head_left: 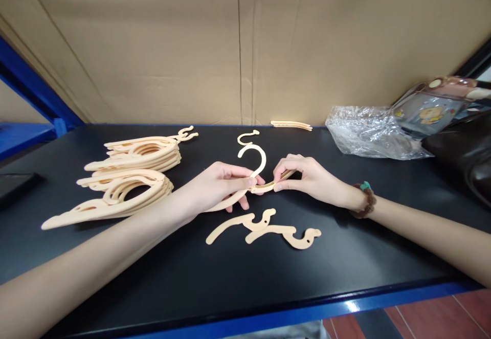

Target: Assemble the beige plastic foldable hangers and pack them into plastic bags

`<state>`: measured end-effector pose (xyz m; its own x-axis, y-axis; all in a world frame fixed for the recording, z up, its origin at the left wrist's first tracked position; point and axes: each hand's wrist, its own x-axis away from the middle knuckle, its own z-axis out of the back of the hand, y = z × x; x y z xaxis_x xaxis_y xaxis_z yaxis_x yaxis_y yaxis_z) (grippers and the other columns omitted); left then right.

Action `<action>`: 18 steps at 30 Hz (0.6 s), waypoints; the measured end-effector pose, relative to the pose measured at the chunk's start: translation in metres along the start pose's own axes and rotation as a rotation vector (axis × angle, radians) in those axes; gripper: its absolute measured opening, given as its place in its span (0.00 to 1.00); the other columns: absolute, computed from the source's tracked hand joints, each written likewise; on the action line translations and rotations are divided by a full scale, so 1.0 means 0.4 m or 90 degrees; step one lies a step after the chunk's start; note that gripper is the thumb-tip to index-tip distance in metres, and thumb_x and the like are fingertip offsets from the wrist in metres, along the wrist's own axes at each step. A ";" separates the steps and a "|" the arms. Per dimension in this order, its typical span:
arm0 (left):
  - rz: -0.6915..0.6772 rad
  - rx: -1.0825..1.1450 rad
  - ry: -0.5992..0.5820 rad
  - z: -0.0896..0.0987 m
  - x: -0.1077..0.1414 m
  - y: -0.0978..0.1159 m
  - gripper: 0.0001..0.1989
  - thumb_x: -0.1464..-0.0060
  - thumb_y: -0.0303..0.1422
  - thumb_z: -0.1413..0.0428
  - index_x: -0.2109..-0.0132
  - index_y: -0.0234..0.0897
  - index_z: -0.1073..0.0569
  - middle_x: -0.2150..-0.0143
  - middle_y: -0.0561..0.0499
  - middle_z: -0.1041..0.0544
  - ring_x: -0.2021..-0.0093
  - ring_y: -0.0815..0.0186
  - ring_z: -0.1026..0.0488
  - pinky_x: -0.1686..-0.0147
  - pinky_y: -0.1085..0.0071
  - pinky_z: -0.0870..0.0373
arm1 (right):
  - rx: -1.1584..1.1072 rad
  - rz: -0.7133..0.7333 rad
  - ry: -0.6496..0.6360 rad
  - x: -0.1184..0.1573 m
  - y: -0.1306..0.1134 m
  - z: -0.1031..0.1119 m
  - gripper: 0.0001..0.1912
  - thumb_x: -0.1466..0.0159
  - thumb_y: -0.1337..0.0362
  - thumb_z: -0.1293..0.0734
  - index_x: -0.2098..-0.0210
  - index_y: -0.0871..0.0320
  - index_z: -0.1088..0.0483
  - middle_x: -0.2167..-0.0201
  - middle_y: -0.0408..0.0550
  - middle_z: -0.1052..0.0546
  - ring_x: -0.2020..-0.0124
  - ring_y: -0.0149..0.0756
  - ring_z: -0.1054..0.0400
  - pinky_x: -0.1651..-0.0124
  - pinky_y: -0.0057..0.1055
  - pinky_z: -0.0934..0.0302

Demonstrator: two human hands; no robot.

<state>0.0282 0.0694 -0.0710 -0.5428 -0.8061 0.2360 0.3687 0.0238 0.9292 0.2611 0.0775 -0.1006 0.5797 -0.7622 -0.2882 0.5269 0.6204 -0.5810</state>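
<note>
Between my hands is a beige clothes hanger (262, 161), its curved hook pointing up and away from me. My left hand (226, 183) pinches it at the base of the hook, thumb on top, with one arm of the hanger running down-left under the wrist. My right hand (297, 173) grips the other arm between thumb and fingers. Just in front of my hands lie two loose hanger pieces, a left one (226, 226) and a right one (301, 241), each with a curved end and a small hole. Behind the hanger rests a separate hook (245, 137).
Folded hangers are stacked in a far pile (153, 160) and a near pile (126, 203) on the left of the black table (215, 288). Thin beige strips (291, 125) lie at the back. Crumpled clear plastic (364, 129), a decorated clear bag (429, 111) and a dark bag (464, 144) sit right.
</note>
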 end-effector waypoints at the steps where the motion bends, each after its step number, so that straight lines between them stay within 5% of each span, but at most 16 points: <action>1: 0.006 0.008 0.004 0.000 0.000 0.000 0.14 0.47 0.40 0.42 0.58 0.36 0.22 0.72 0.51 0.24 0.73 0.68 0.27 0.80 0.78 0.35 | 0.003 0.000 -0.003 -0.001 0.000 0.000 0.09 0.37 0.57 0.32 0.68 0.55 0.29 0.69 0.42 0.26 0.65 0.36 0.36 0.55 0.35 0.47; 18: 0.056 0.086 0.033 0.006 -0.006 -0.010 0.11 0.49 0.36 0.41 0.61 0.34 0.21 0.76 0.51 0.24 0.75 0.67 0.26 0.82 0.78 0.35 | -0.010 -0.001 -0.014 0.000 -0.007 -0.002 0.08 0.37 0.58 0.32 0.68 0.55 0.29 0.74 0.38 0.25 0.67 0.33 0.36 0.56 0.32 0.50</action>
<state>0.0262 0.0728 -0.0745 -0.4720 -0.8264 0.3070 0.3062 0.1728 0.9362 0.2590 0.0754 -0.0997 0.5926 -0.7588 -0.2705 0.5185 0.6162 -0.5928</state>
